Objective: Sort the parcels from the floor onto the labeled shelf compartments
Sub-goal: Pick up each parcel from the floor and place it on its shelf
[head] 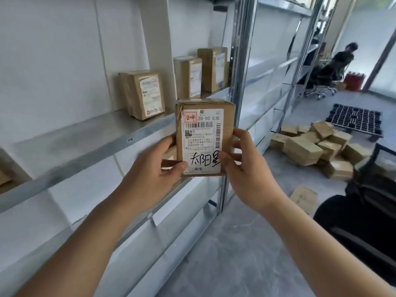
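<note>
Both the left hand (150,166) and right hand (246,168) clamp the parcel (203,136) upright, long axis vertical; the shelf (90,133) lies up-left beyond the grip, nearer the left hand

Wall (53,61): white, plain, behind racking at left. Floor (246,254): grey, mottled, concrete-look. Upright post (240,82): galvanised steel, perforated, runs top to floor. Windows (364,28): frosted panels, far right, strong daylight. Black pallet (354,120): plastic grid, on floor nr windows. Office chair (321,91): chrome star base, bkgd, seated person (342,58) in dark top. Red container (354,81): low, by window frame.
</note>
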`<act>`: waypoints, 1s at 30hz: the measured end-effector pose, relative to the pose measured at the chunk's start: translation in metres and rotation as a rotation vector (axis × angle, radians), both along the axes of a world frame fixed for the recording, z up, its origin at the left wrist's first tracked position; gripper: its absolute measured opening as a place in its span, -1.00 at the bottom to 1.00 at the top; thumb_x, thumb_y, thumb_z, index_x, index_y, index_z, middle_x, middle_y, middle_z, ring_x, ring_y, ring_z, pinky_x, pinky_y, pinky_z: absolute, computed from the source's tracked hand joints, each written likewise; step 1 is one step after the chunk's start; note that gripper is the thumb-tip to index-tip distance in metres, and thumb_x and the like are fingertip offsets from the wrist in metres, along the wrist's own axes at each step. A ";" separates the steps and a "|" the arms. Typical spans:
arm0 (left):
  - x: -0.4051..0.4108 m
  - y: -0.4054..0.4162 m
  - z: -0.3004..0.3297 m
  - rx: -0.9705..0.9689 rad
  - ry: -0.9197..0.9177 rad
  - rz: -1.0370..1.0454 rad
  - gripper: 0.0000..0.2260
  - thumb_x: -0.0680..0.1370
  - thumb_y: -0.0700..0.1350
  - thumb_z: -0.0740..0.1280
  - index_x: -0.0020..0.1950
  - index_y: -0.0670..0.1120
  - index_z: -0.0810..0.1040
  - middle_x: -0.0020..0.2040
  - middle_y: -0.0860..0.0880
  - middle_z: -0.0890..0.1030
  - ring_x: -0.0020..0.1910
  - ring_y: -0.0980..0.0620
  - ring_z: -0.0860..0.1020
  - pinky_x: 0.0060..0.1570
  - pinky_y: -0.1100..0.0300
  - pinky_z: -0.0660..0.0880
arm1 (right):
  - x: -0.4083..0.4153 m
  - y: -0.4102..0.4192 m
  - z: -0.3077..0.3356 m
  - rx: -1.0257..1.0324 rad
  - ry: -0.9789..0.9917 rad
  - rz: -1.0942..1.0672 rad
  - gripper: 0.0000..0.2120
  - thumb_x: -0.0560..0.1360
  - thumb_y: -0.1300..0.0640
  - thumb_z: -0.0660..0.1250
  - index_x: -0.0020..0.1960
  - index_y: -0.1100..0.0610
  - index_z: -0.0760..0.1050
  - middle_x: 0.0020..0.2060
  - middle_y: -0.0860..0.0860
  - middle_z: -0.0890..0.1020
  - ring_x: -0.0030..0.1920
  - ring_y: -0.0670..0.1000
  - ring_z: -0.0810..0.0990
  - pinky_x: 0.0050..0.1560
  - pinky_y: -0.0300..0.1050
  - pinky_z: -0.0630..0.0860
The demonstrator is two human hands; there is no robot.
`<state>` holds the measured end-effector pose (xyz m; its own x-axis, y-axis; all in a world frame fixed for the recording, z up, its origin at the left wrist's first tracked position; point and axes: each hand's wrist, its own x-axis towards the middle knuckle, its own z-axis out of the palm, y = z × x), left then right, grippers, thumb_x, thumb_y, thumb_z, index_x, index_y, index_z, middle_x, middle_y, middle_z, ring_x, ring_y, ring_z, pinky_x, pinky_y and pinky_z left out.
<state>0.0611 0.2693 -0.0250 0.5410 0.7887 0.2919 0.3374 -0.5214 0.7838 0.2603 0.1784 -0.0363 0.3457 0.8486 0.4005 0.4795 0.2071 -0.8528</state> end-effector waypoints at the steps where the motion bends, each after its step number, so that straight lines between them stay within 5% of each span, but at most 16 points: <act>1: 0.020 0.006 -0.005 -0.005 0.000 0.015 -0.56 0.63 -0.11 0.40 0.47 0.18 0.44 0.33 0.18 0.61 0.15 0.19 0.68 0.10 0.25 0.65 | 0.020 0.007 -0.005 -0.010 -0.006 0.001 -0.63 0.69 0.20 0.26 0.37 -0.16 0.28 0.15 -0.29 0.58 0.20 -0.09 0.65 0.10 -0.11 0.69; 9: 0.139 0.044 -0.021 -0.095 -0.017 0.113 -0.57 0.62 -0.17 0.42 0.44 0.13 0.47 0.27 0.24 0.64 0.06 0.18 0.71 0.11 0.05 0.67 | 0.146 0.064 -0.016 -0.104 0.008 0.097 -0.61 0.69 0.21 0.26 0.44 -0.05 0.27 0.23 -0.14 0.58 0.23 0.00 0.65 0.09 -0.05 0.70; 16: 0.206 0.091 -0.036 -0.156 -0.058 0.233 -0.51 0.58 -0.20 0.47 0.48 0.07 0.48 0.31 0.24 0.62 0.02 0.19 0.72 0.03 0.15 0.69 | 0.219 0.126 -0.030 -0.125 0.086 0.198 -0.62 0.68 0.23 0.29 0.35 -0.14 0.29 0.19 -0.18 0.60 0.21 -0.03 0.66 0.08 -0.10 0.70; 23: 0.274 0.172 -0.078 -0.245 -0.118 0.342 -0.52 0.54 0.02 0.51 0.44 0.13 0.51 0.31 0.22 0.61 -0.08 0.25 0.71 -0.27 0.45 0.55 | 0.287 0.224 -0.069 -0.177 0.033 0.256 -0.58 0.66 0.26 0.30 0.35 -0.17 0.31 0.17 -0.24 0.59 0.19 -0.09 0.65 0.08 -0.05 0.70; 27: 0.312 0.216 -0.104 -0.290 -0.118 0.363 -0.47 0.52 0.05 0.52 0.47 0.18 0.48 0.23 0.28 0.62 -0.06 0.26 0.70 -0.11 0.33 0.64 | 0.323 0.276 -0.091 -0.237 0.094 0.288 -0.53 0.65 0.30 0.32 0.30 -0.24 0.34 0.22 -0.17 0.60 0.23 -0.04 0.65 0.08 0.04 0.71; 30: 0.330 0.239 -0.116 -0.330 -0.120 0.372 -0.41 0.50 0.01 0.55 0.50 0.17 0.47 0.21 0.26 0.65 -0.01 0.22 0.71 -0.08 0.31 0.65 | 0.348 0.301 -0.103 -0.259 0.118 0.309 -0.53 0.63 0.34 0.32 0.31 -0.17 0.34 0.23 -0.10 0.59 0.19 -0.05 0.65 0.01 -0.08 0.70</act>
<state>0.3908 0.5083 -0.1411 0.1842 0.9822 0.0376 0.3507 -0.1014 0.9310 0.6082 0.4795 -0.1394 0.0901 0.9870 0.1334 0.3246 0.0976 -0.9408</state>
